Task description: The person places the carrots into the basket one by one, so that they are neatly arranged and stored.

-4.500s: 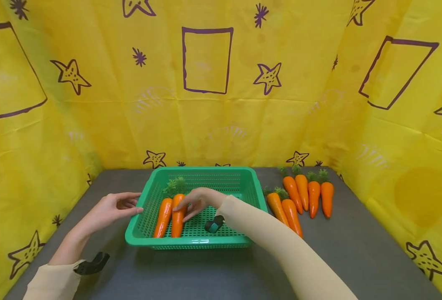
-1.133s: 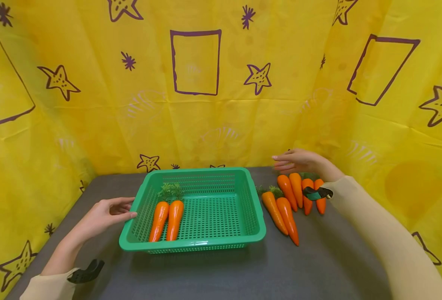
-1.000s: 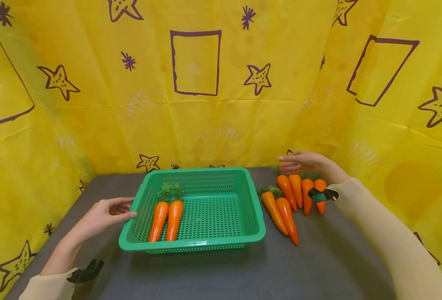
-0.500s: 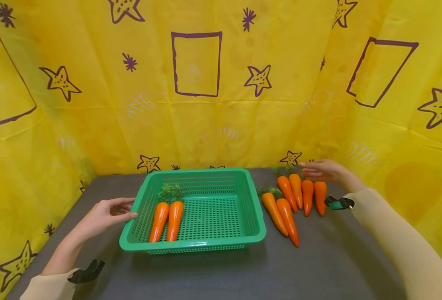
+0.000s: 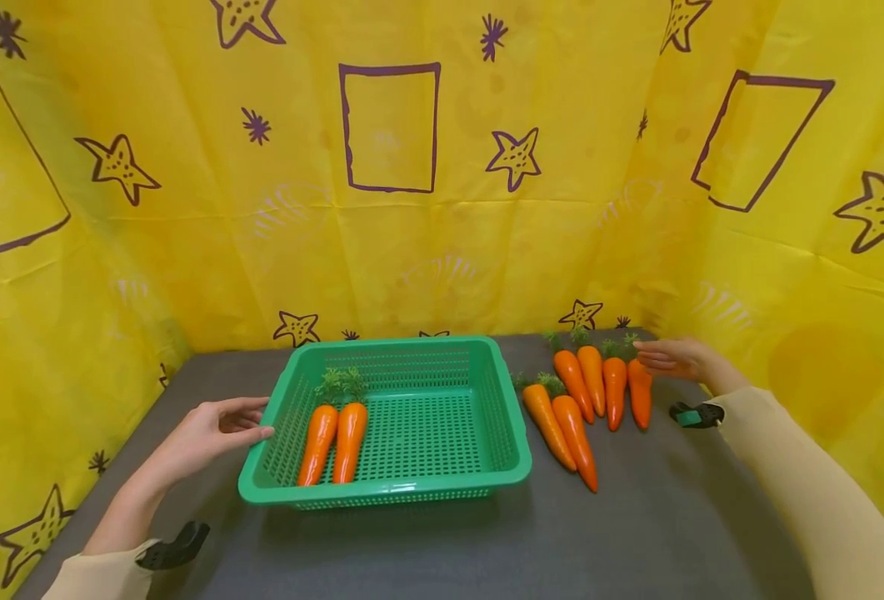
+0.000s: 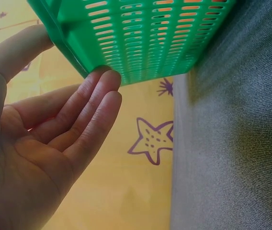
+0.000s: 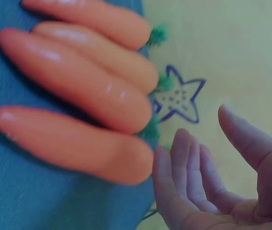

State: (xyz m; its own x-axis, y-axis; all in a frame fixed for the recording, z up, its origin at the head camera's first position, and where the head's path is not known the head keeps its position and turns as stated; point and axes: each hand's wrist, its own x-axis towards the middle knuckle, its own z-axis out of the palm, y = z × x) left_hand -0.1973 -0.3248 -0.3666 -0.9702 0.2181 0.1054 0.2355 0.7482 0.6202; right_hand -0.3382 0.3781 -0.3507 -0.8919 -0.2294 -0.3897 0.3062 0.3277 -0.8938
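Observation:
Two orange carrots with green tops, a left one (image 5: 317,446) and a right one (image 5: 349,442), lie side by side in the left part of a green plastic basket (image 5: 385,492). My left hand (image 5: 209,433) touches the basket's left rim with thumb and fingertips, its fingers loosely extended in the left wrist view. Over at the right, my right hand (image 5: 685,362) hovers by the leafy end of the rightmost carrot (image 5: 640,400). The right wrist view shows its thumb spread from the fingers (image 7: 167,184) and nothing in the palm.
Right of the basket, several more carrots lie on the dark grey table (image 5: 486,550). Closest to the basket is a pair, one of them a long carrot (image 5: 575,442). A yellow patterned cloth (image 5: 442,250) encloses the back and sides.
My right hand was on the right carrot inside the basket, then let go and moved over to the carrots on the right. Lately it shifted further right and lower. My left hand stays at the rim.

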